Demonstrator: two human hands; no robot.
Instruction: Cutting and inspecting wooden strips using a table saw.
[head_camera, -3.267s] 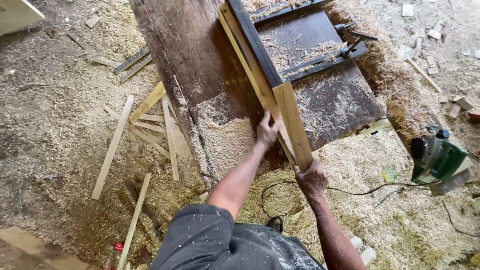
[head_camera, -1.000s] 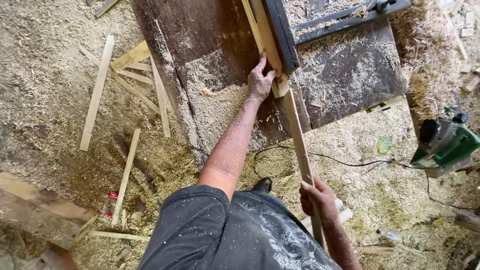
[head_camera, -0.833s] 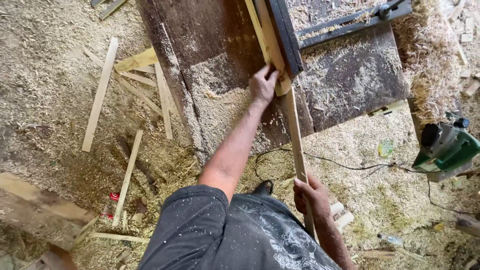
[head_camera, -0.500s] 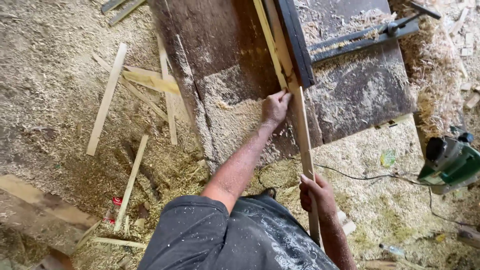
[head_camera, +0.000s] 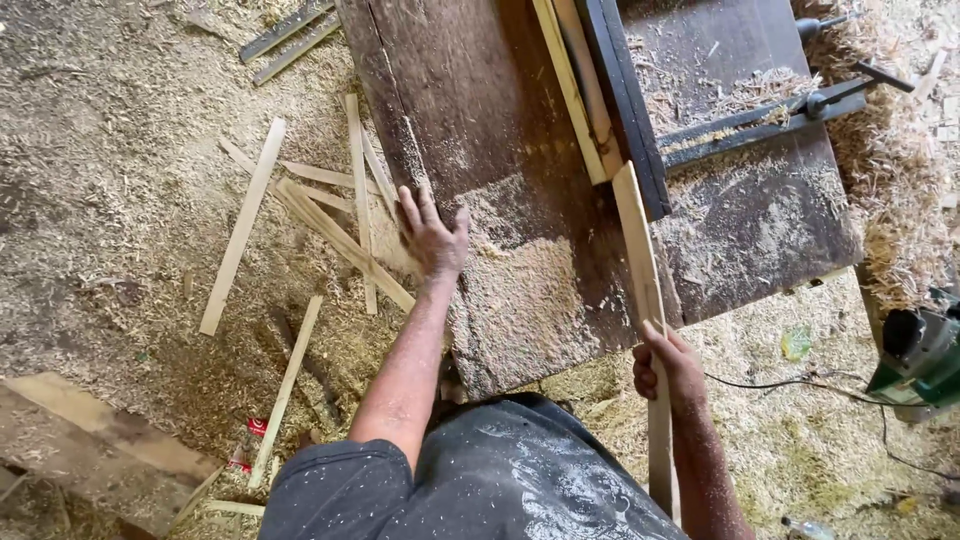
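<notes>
Head cam: right hand (head_camera: 668, 368) gripped thin wood strip (head_camera: 640, 270) w/ its far end on the dusty saw table (head_camera: 500, 150) beside the fence, left hand (head_camera: 432, 232) lay spread on table's left edge, prob. for balance.

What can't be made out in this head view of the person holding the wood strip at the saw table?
- Near end of the wood strip: it passes behind the right hand and arm, so its end is hidden.
- Saw blade: not visible; the dark fence and sawdust cover that part of the table.
- Green power tool: cut off by the right edge.
- Left hand: lies flat at the table's edge, palm hidden.
</notes>
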